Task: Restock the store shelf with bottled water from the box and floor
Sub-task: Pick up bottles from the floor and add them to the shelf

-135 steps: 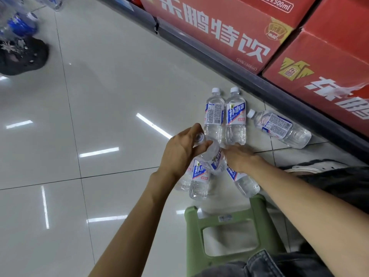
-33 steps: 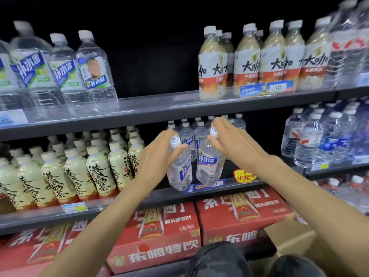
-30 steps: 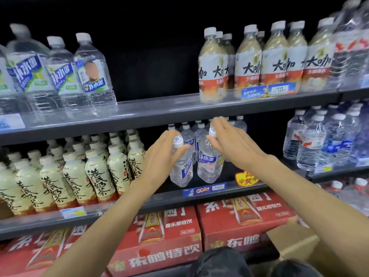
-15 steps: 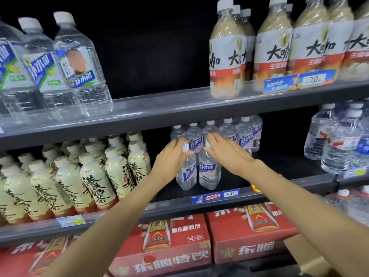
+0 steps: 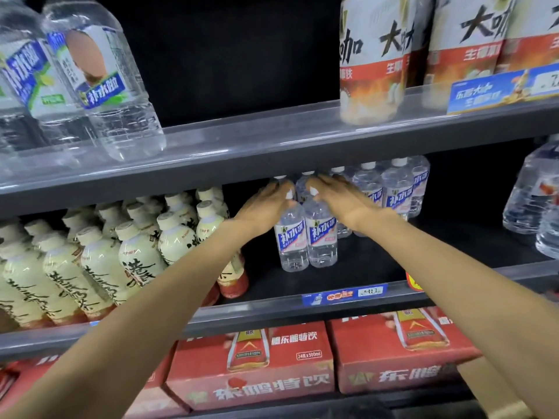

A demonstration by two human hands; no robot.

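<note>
Reaching deep under the upper shelf, both hands sit on the tops of two small water bottles standing side by side in the middle of the frame. The left hand (image 5: pixel 266 204) lies over the cap and shoulder of the left water bottle (image 5: pixel 291 237), its fingers stretched forward rather than wrapped round it; the right hand (image 5: pixel 338 198) covers the top of the right water bottle (image 5: pixel 321 234) in the same flat way. Both bottles stand upright on the middle shelf (image 5: pixel 348 309), touching each other, just in front of a row of like bottles (image 5: pixel 393 192) at centre right.

Pushing from the caps alone looks risky: pressure applied that high could tip a bottle forward or back instead of sliding it, and a toppled one may knock down the row behind. The underside of the upper shelf (image 5: pixel 272 152) hangs close above the knuckles, so lifting the hands sharply could scrape them.

Cream tea bottles (image 5: pixel 136 252) crowd the left of the same shelf, near the left forearm, and a careless elbow might nudge them. Large water jugs (image 5: pixel 99 80) stand at upper left, tan drink bottles (image 5: pixel 372 62) at upper right, and red drink cartons (image 5: pixel 254 373) fill the bottom. A price tag (image 5: pixel 344 294) sits on the shelf lip below the pair.
</note>
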